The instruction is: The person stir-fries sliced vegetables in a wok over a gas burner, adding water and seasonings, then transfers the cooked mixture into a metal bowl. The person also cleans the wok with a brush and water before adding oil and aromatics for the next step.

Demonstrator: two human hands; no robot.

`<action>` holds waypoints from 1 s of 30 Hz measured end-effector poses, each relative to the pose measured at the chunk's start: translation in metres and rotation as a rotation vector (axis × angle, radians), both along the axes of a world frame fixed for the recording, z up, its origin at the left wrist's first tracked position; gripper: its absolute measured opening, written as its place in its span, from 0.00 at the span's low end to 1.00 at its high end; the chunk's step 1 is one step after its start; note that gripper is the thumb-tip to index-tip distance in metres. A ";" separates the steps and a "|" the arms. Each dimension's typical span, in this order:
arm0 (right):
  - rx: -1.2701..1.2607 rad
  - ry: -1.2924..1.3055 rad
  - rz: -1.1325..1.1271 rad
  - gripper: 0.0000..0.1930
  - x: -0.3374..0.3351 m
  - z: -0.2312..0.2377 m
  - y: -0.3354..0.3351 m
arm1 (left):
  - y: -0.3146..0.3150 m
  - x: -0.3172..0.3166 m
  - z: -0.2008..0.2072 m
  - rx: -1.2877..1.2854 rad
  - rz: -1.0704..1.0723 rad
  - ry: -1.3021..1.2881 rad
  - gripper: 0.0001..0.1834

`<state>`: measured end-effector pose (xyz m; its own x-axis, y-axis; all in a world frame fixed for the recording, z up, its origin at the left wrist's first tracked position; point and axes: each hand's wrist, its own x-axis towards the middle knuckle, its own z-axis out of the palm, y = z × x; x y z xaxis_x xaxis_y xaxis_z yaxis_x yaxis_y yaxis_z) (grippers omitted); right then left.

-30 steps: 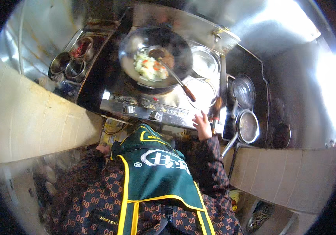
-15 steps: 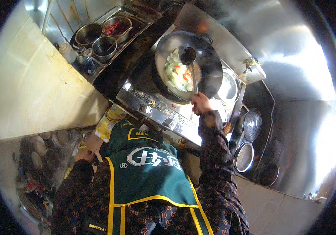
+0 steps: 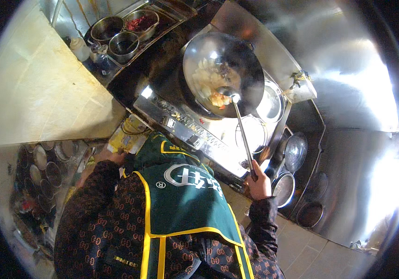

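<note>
A long-handled ladle [image 3: 243, 135] is in my right hand [image 3: 259, 182], its fingers wrapped round the handle's end. The ladle's bowl rests inside a dark round wok [image 3: 248, 69], at the near side of the food. Pale chopped vegetables [image 3: 203, 79] lie in the wok with some orange-red pieces, hazy as if under steam. My left hand [image 3: 110, 156] is low on the left, next to a yellow container or packet [image 3: 133, 132] beside the counter. Its fingers are too dim and small to make out.
Metal pots [image 3: 124, 46], one with red bits in it, stand in a tray at the upper left beside squeeze bottles [image 3: 79, 49]. Right of the wok is a round steel pan [image 3: 270, 103]. A strainer [image 3: 296, 151] and a steel bowl [image 3: 284, 188] sit further right.
My right hand has drawn back toward me with the ladle, whose bowl moved from the wok's far part to its near part. My left hand has moved up toward the yellow thing.
</note>
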<state>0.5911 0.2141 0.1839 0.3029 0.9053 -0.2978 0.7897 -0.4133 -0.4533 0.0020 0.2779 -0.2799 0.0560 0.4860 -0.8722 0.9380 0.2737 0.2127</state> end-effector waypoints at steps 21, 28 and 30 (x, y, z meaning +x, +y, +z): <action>0.050 0.586 -0.160 0.38 -0.010 -0.126 0.217 | -0.101 -0.003 0.016 0.137 0.008 -0.071 0.23; -0.027 -0.039 0.240 0.37 0.014 -0.104 0.091 | -0.141 0.023 0.009 0.278 -0.060 -0.190 0.20; -0.189 -0.162 0.247 0.35 0.037 -0.068 0.068 | -0.146 0.030 0.000 0.277 -0.066 -0.201 0.19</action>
